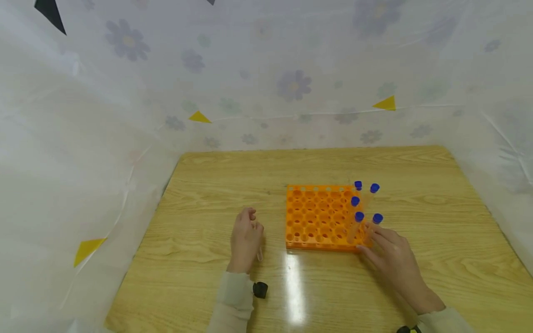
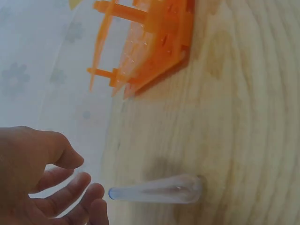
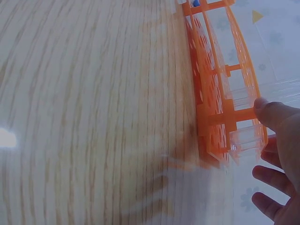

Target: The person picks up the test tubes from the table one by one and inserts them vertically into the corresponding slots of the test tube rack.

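Observation:
The orange test tube rack [image 1: 310, 217] stands on the table between the hands. Several clear tubes with blue caps [image 1: 359, 216] rise from its right end. At the front right corner, my right hand [image 1: 393, 252] grips the rack, its thumb [image 3: 265, 110] against the top plate and other fingers round the end. To the left of the rack, my left hand [image 1: 246, 233] hovers with loosely bent fingers. A clear tube [image 2: 157, 190] with a rounded end is beside it, the blue-tinted end right at the fingertips. No object shows between left thumb and fingers.
The wood-grain table [image 1: 200, 185] has a floral plastic sheet [image 1: 266, 83] behind it and along both sides. Yellow triangles [image 1: 200, 117] mark the sheet. A black wrist device [image 1: 260, 290] sits by the left sleeve.

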`<action>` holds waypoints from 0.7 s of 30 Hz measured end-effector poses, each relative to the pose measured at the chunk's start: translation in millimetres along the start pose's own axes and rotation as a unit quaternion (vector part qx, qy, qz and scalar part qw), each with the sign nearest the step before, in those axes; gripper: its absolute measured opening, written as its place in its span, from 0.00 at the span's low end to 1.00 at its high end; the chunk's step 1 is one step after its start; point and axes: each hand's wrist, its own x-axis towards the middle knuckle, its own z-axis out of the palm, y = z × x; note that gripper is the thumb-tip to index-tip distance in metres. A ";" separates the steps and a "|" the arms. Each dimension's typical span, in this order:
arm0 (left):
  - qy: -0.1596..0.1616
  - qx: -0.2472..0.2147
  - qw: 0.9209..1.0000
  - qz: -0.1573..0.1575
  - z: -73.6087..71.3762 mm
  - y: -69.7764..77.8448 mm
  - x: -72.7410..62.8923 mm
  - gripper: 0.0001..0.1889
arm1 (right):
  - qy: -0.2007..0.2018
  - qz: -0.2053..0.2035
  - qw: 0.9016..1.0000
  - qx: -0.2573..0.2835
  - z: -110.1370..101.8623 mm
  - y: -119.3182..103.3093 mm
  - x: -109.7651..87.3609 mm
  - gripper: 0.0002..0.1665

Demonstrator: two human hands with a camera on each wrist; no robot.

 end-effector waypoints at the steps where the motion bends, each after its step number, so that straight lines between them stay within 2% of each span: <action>1: -0.001 0.009 1.000 -0.007 0.4 -1.6 -0.8 0.19 | 0.000 0.000 1.000 -0.001 0.2 0.1 0.0 0.30; 10: -0.025 0.073 0.996 -0.052 8.4 -11.8 -4.3 0.24 | 0.002 -0.002 1.000 -0.003 0.4 -0.6 0.6 0.30; 21: -0.024 0.090 0.994 -0.057 13.9 -14.1 -6.6 0.28 | -0.003 0.005 1.000 -0.003 -1.5 -2.8 0.4 0.30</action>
